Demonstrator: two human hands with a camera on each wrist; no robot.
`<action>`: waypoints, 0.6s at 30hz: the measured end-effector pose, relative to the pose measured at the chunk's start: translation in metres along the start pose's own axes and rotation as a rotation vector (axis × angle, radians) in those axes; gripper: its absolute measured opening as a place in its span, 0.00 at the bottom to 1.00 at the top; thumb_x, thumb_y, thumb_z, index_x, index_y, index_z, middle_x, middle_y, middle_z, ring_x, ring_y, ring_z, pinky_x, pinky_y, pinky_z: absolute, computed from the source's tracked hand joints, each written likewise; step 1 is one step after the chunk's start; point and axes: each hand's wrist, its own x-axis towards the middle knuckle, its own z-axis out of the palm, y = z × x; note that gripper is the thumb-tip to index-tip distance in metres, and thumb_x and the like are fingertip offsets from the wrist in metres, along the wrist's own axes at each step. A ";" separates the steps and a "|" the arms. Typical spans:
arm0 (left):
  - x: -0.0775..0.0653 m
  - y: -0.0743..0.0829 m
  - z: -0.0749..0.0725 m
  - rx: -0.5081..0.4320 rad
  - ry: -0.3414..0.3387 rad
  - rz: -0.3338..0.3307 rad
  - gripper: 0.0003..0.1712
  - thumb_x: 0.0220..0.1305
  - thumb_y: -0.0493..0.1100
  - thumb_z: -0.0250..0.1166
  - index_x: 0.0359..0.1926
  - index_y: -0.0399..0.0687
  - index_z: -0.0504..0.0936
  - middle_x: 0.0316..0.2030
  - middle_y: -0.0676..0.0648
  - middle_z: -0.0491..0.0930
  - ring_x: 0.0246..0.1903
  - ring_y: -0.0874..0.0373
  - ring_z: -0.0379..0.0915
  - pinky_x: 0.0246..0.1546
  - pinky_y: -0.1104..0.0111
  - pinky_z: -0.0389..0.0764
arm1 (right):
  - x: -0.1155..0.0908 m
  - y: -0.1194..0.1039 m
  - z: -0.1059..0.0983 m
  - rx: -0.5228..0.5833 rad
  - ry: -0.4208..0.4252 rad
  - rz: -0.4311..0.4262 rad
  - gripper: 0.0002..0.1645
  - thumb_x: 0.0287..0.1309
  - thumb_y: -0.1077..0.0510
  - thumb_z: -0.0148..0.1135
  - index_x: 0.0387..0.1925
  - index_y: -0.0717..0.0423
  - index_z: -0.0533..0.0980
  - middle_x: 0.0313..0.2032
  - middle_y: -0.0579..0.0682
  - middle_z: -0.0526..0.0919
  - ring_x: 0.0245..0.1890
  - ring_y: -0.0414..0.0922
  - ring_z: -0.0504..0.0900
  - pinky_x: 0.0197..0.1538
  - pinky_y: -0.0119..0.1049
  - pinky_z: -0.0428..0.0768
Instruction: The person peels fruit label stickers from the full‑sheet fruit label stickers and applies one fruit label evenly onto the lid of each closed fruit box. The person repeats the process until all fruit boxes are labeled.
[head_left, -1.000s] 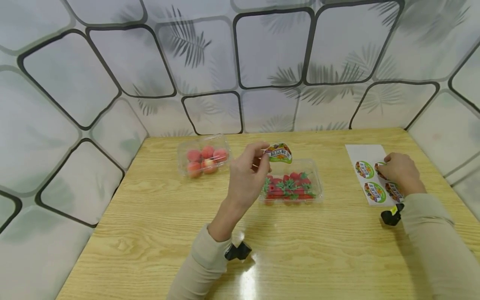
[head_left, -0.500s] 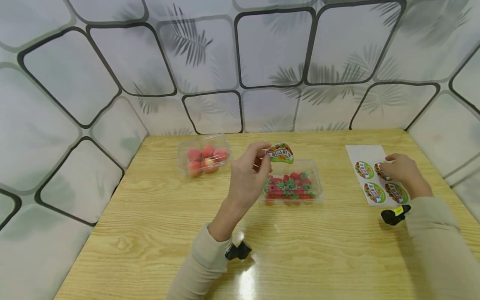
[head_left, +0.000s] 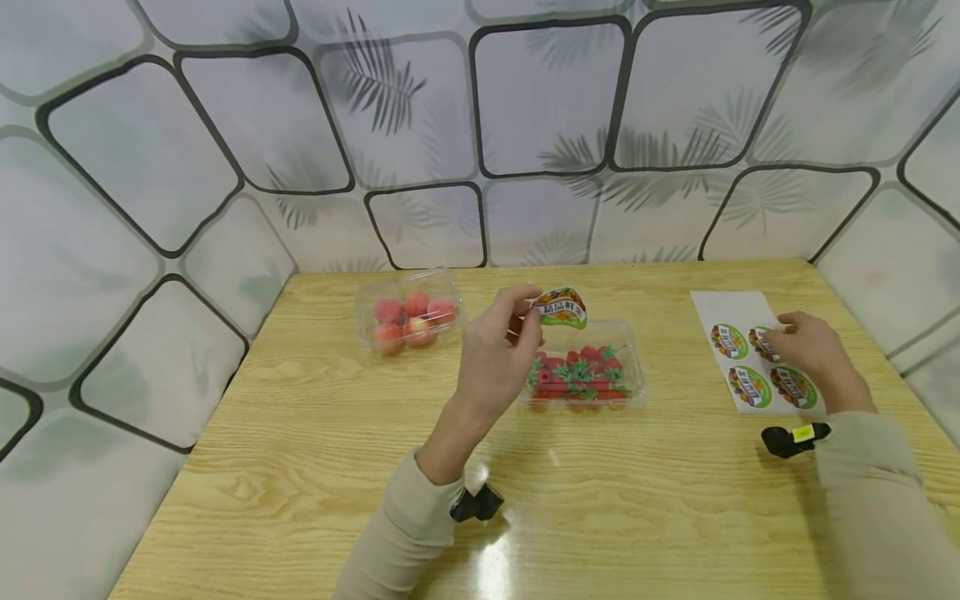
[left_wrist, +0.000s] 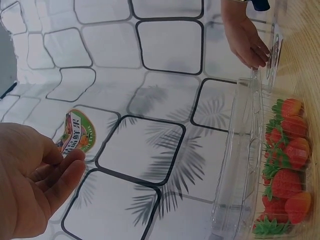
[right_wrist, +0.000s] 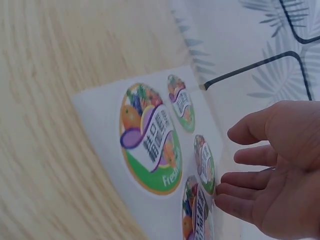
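Observation:
My left hand (head_left: 495, 354) pinches an oval fruit-label sticker (head_left: 564, 308) by its edge, raised over the back left of the strawberry box. The left wrist view shows the sticker (left_wrist: 79, 132) between thumb and fingertips, its printed face bent. On the right, my right hand (head_left: 817, 354) hovers at the right edge of the white sticker sheet (head_left: 731, 306). Several round labels with fruit pictures remain stuck on the sheet. In the right wrist view this hand (right_wrist: 280, 170) has its fingers loosely extended and thumb apart, with nothing between them.
A clear plastic box (head_left: 636, 367) of strawberries stands mid-table, its lid (left_wrist: 235, 165) raised in the left wrist view. Farther left at the back is another clear box (head_left: 363, 312) holding several peaches. A patterned wall (head_left: 547, 100) borders the wooden table (head_left: 300, 467).
My right hand has drawn back slightly rightward from the labels, uncovering more of the sheet and its lower right label. The left hand with the sticker stays nearly still.

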 end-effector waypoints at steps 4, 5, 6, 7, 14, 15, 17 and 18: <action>0.000 0.000 -0.001 0.007 0.003 0.006 0.10 0.68 0.28 0.58 0.48 0.32 0.78 0.25 0.42 0.82 0.21 0.57 0.79 0.23 0.76 0.78 | -0.007 -0.003 0.003 0.045 -0.024 -0.022 0.45 0.74 0.47 0.37 0.71 0.80 0.39 0.63 0.88 0.50 0.59 0.81 0.58 0.55 0.71 0.66; 0.000 0.000 -0.001 0.010 0.003 0.007 0.10 0.68 0.28 0.58 0.48 0.32 0.78 0.25 0.42 0.82 0.21 0.57 0.79 0.23 0.76 0.78 | -0.009 -0.004 0.004 0.057 -0.030 -0.022 0.46 0.75 0.46 0.37 0.72 0.79 0.38 0.64 0.88 0.48 0.61 0.82 0.56 0.56 0.72 0.64; 0.001 0.000 -0.001 0.013 0.002 0.007 0.10 0.68 0.28 0.58 0.49 0.32 0.78 0.25 0.43 0.82 0.21 0.57 0.79 0.23 0.77 0.78 | -0.011 -0.005 0.005 0.065 -0.032 -0.019 0.46 0.75 0.45 0.37 0.72 0.78 0.37 0.65 0.87 0.47 0.61 0.82 0.54 0.57 0.73 0.62; 0.001 0.000 -0.001 0.016 0.002 0.007 0.10 0.68 0.28 0.58 0.49 0.32 0.78 0.25 0.43 0.82 0.21 0.58 0.79 0.23 0.77 0.78 | -0.013 -0.007 0.006 0.072 -0.028 -0.016 0.47 0.75 0.44 0.37 0.73 0.77 0.37 0.65 0.87 0.46 0.62 0.82 0.53 0.57 0.74 0.61; 0.001 -0.001 -0.001 0.019 -0.002 0.001 0.10 0.68 0.28 0.57 0.49 0.32 0.78 0.25 0.42 0.82 0.22 0.57 0.79 0.24 0.77 0.78 | -0.021 -0.033 0.014 0.138 0.014 -0.041 0.48 0.75 0.42 0.38 0.75 0.72 0.36 0.68 0.84 0.45 0.64 0.81 0.50 0.58 0.75 0.59; 0.001 -0.001 -0.001 0.021 -0.003 0.000 0.10 0.68 0.28 0.57 0.49 0.32 0.78 0.25 0.42 0.82 0.22 0.58 0.79 0.24 0.77 0.78 | -0.022 -0.037 0.015 0.158 0.017 -0.048 0.48 0.75 0.42 0.38 0.75 0.71 0.34 0.69 0.83 0.44 0.65 0.81 0.49 0.58 0.75 0.58; 0.001 -0.001 -0.001 0.021 -0.005 -0.001 0.10 0.68 0.28 0.57 0.49 0.32 0.78 0.25 0.42 0.82 0.22 0.58 0.79 0.24 0.77 0.78 | -0.026 -0.047 0.016 0.196 0.021 -0.063 0.49 0.75 0.42 0.38 0.76 0.68 0.30 0.71 0.81 0.41 0.67 0.80 0.47 0.58 0.76 0.57; 0.001 -0.001 -0.001 0.021 -0.006 -0.002 0.10 0.68 0.28 0.57 0.48 0.32 0.78 0.25 0.41 0.82 0.22 0.58 0.79 0.24 0.77 0.79 | -0.028 -0.051 0.017 0.214 0.023 -0.077 0.49 0.75 0.42 0.39 0.76 0.66 0.29 0.71 0.80 0.40 0.68 0.80 0.46 0.58 0.76 0.57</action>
